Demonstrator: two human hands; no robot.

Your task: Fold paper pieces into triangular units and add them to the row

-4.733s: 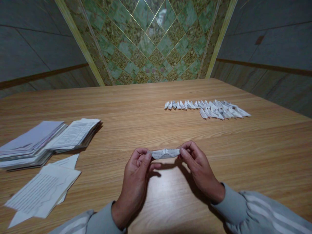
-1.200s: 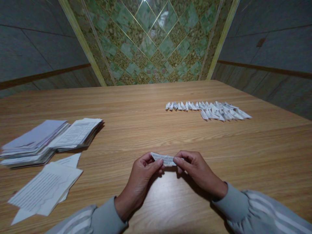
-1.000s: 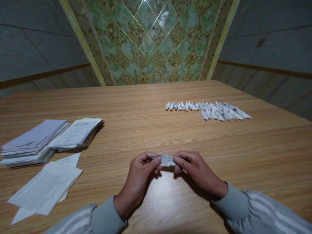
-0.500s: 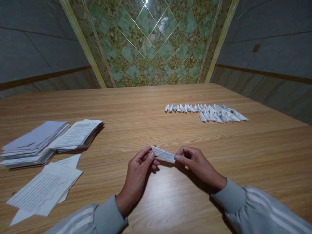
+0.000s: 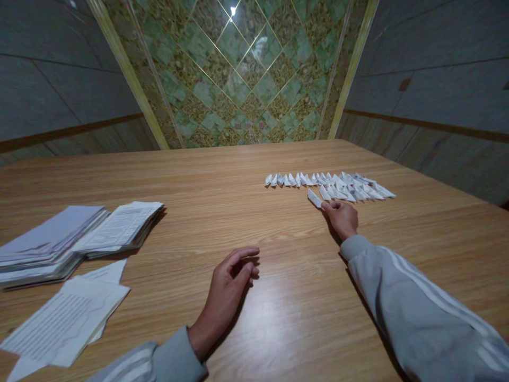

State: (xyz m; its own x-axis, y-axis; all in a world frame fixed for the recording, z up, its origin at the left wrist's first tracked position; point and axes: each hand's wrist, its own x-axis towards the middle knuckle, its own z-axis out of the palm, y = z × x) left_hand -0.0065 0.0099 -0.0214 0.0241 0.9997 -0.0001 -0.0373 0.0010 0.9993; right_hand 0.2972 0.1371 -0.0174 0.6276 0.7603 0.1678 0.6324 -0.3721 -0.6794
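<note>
"Where's the folded paper piece [image 5: 314, 198]?"
"Pinched by the right hand [image 5: 341, 217], fingers closed, just beside the folded-paper rows [image 5: 356, 192]."
"Left hand [image 5: 227, 289]?"
"Fingers loosely parted, empty, over the counter [image 5: 210, 207]."

From where I stand, the big table [image 5: 191, 185] looks like smooth wood, shiny where light hits. On it, the folded shapes [image 5: 342, 188] and the pile [image 5: 119, 228] are dull paper. Over it, the sleeves [image 5: 405, 302] are cloth. Behind it, the tiled wall [image 5: 238, 87] is glossy.

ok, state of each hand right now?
Left hand: open, loosely curled, holding nothing.
Right hand: closed, holding one end of a folded paper.
</note>
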